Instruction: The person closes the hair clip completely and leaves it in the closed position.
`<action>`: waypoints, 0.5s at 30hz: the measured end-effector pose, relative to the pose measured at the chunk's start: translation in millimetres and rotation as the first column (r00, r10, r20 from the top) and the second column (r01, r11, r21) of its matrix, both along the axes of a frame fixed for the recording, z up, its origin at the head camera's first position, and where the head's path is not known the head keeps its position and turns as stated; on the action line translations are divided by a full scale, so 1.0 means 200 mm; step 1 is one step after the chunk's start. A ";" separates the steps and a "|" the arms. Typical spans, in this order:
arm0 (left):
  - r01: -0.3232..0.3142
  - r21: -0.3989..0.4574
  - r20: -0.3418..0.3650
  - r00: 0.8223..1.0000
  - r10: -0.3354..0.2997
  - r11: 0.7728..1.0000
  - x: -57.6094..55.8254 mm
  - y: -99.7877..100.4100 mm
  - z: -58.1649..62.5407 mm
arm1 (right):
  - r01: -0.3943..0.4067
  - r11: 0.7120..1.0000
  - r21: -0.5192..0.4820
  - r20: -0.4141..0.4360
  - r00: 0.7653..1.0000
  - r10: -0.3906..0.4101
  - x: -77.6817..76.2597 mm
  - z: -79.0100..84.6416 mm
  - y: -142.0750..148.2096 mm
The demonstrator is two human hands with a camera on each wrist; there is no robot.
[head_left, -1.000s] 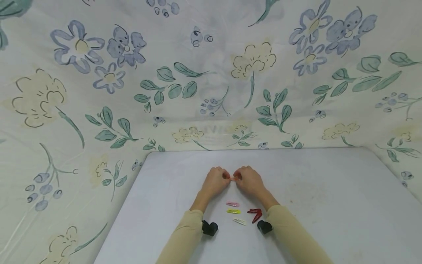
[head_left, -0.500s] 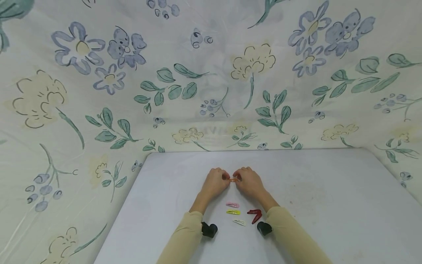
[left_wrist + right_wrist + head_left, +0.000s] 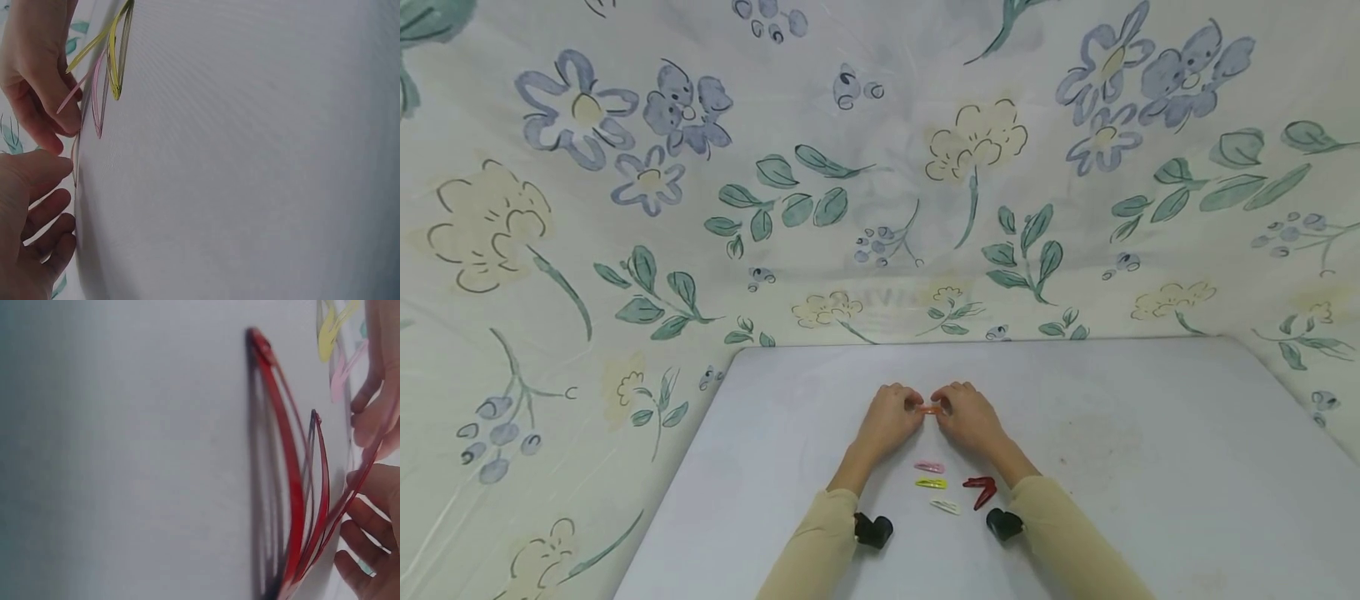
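Note:
Near the far middle of the table, an orange snap hair clip (image 3: 931, 409) spans the space between both hands. My left hand (image 3: 891, 414) pinches its left end with thumb and finger. At its right end, my right hand (image 3: 967, 414) grips it the same way, close to the table. Both fingertips hide the clip's ends. Nearer the body, between the forearms, lie a pink hair clip (image 3: 929, 467), a yellow hair clip (image 3: 931, 483) and a white hair clip (image 3: 944, 507) in a column. Red hair clips (image 3: 983, 490) form a V to their right.
The white table (image 3: 1150, 450) reaches back to a flower-printed sheet (image 3: 880, 250) that rises behind and at the sides. A black wrist camera (image 3: 874, 531) sits on the left wrist, and another black wrist camera (image 3: 1004, 524) on the right, beside the red clips.
Both hands stay on the orange clip in nearly the same place. The wrists have drawn slightly apart and toward the body. The loose clips lie as before.

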State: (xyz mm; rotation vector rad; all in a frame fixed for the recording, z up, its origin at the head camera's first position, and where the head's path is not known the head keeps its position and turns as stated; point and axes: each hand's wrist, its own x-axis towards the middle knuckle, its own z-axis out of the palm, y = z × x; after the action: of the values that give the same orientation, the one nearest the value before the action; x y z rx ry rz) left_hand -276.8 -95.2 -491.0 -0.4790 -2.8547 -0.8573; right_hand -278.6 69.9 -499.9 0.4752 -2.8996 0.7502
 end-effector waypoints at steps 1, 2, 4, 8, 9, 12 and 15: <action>0.003 0.014 -0.001 1.000 -0.003 1.000 0.01 0.00 0.00 | 0.001 1.000 -0.016 0.007 1.000 -0.001 0.00 0.00 0.00; 0.005 0.028 -0.002 1.000 -0.005 1.000 0.01 0.00 0.00 | 0.003 0.999 -0.038 0.015 1.000 -0.002 0.01 0.00 0.01; 0.009 0.048 0.001 1.000 -0.009 0.999 0.02 -0.01 0.00 | 0.005 0.997 -0.083 0.031 1.000 -0.002 0.01 0.00 0.02; 0.016 0.090 0.011 1.000 -0.017 0.996 0.04 -0.03 0.00 | 0.023 0.987 -0.157 0.055 0.998 -0.015 0.03 -0.01 0.03; 0.019 0.100 0.013 1.000 -0.020 0.995 0.04 -0.04 0.00 | 0.026 0.986 -0.164 0.059 0.998 -0.016 0.04 -0.01 0.04; 0.016 0.143 0.037 0.999 -0.022 0.990 0.05 -0.06 0.01 | 0.029 0.983 -0.180 0.063 0.998 -0.018 0.05 0.00 0.05; 0.026 0.170 0.047 0.998 -0.035 0.985 0.06 -0.08 0.01 | 0.027 0.981 -0.192 0.062 0.998 -0.016 0.06 0.02 0.06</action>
State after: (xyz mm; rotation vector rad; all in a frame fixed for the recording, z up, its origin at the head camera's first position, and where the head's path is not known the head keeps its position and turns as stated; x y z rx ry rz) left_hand -264.3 -111.7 -489.1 -0.4884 -2.7922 -1.1207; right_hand -265.6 82.4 -496.1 0.4055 -2.8413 1.0459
